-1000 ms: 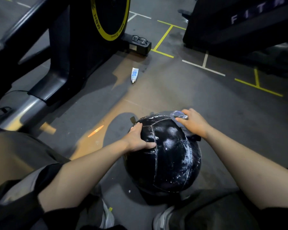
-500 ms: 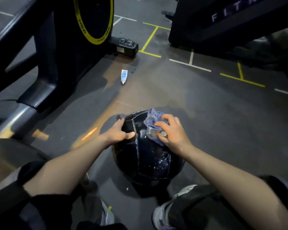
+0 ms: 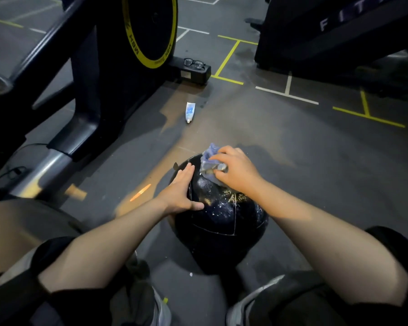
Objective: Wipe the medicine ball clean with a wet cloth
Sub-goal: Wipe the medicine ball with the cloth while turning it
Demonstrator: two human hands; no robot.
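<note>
Right hand (image 3: pixel 236 169) fingers curled, clamping cloth (image 3: pixel 209 161) on ball (image 3: pixel 222 217) top. Left hand (image 3: pixel 180 194) flat on ball's left side, fingers straight, together. Ball round, no long axis.

A dark grey floor (image 3: pixel 316 161) marked with yellow and white lines holds a black bike (image 3: pixel 99 74) with a yellow-rimmed wheel (image 3: pixel 149 29), glasses (image 3: pixel 194 63) on its base, and a tube (image 3: pixel 189 111).

Black, round, stitched-panel leather medicine ball (image 3: pixel 222 215) resting on the grey gym floor, its upper surface flecked with white residue. Crumpled pale blue wet cloth (image 3: pixel 209 161) lying bunched against the ball's far upper side.
</note>
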